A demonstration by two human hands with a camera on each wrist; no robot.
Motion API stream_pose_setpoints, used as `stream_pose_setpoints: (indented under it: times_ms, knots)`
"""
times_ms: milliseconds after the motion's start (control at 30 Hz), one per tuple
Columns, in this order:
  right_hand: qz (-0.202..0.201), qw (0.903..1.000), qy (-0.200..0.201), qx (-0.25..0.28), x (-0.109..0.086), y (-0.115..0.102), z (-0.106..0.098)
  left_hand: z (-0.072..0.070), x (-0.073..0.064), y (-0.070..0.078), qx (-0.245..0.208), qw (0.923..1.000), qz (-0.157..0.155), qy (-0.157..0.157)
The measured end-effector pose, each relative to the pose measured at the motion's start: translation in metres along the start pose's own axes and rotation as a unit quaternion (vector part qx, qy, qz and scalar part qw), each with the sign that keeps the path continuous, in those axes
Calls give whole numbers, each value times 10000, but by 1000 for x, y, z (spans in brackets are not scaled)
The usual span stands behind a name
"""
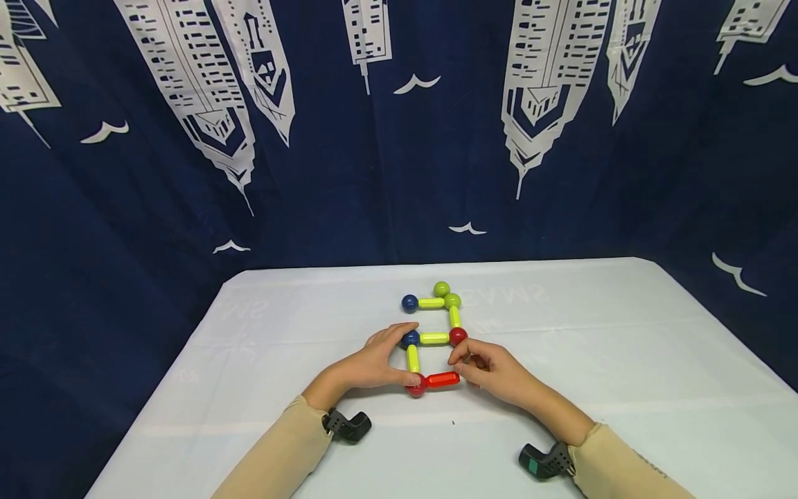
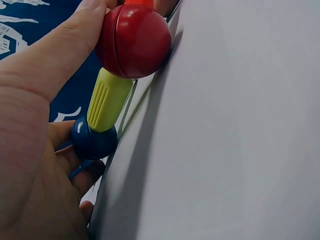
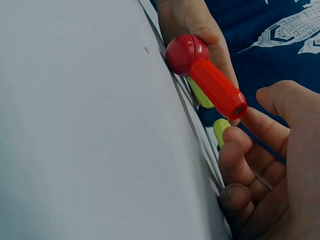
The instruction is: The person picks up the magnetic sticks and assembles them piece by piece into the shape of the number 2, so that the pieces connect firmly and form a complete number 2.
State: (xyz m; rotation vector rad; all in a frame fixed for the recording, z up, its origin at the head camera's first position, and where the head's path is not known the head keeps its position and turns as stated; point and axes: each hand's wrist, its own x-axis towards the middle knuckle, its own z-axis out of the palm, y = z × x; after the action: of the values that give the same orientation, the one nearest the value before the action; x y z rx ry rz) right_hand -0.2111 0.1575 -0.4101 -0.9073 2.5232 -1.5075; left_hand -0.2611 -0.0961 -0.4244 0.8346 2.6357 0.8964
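A magnetic ball-and-stick figure lies on the white table. My left hand (image 1: 375, 360) spans its near left side, thumb on the near red ball (image 2: 134, 41) and fingertips around the blue ball (image 2: 94, 139). A yellow-green stick (image 2: 110, 99) joins those two balls. From the near red ball a red stick (image 1: 442, 379) points right, its far end free. My right hand (image 1: 492, 371) hovers by that end, fingers loosely bent, the thumb apart from them in the right wrist view, with nothing held. Just beyond it sits another red ball (image 1: 458, 336).
Farther back, the figure continues with a yellow-green stick (image 1: 455, 317), a green ball (image 1: 452, 301) and a second blue ball (image 1: 409, 303). Another green ball (image 1: 441, 288) touches it at the back. A dark blue printed cloth (image 1: 374, 173) hangs behind the table (image 1: 592, 333).
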Motion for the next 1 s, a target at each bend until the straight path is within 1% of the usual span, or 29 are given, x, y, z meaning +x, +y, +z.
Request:
stream_pose_setpoints:
  times_ms: [100, 233, 467, 600, 700, 800, 900, 1000]
  knots:
    - [17, 10000, 13, 23, 0, 3, 1, 1, 1, -1, -31, 10000, -10, 12]
    - [43, 9999, -29, -127, -1, 6, 2, 2, 1, -2, -58, 10000, -17, 31]
    - [72, 9993, -209, -292, 0, 0, 1, 3, 1, -3, -71, 10000, -54, 40]
    - [112, 9990, -246, -342, 0, -3, 0, 2, 0, -2, -71, 10000, -41, 47]
    - [42, 9992, -202, -337, 0, -2, 0, 1, 0, -1, -71, 10000, -59, 34]
    - [7, 9995, -108, -298, 1, 5, 1, 1, 0, -1, -85, 9999, -113, 17]
    - [134, 9997, 32, -212, 4, 16, 0, 1, -1, -1, -99, 9999, -138, 7]
    - [463, 9983, 252, -256, 8, 25, -6, 2, 0, -2, -91, 9999, -104, -9]
